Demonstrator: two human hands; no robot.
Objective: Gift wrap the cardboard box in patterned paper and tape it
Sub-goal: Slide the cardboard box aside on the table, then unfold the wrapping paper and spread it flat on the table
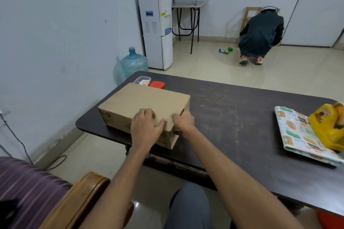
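A plain cardboard box [143, 101] lies on the left part of a dark table [232, 117], near its front-left edge. My left hand [146, 126] rests over the box's near corner with fingers curled on the top edge. My right hand [183, 121] grips the box's near right corner, thumb on top. A small flap sticks out under that corner. Folded patterned paper [297, 135] lies at the table's right end. A yellow tape dispenser [329, 126] stands on that paper.
A clear tub [142, 80] and a red lid [157, 84] sit behind the box. A water cooler [155, 29] and a spare bottle [133, 63] stand by the wall. A person [260, 35] crouches on the floor far off. A wooden armrest [81, 199] is at lower left.
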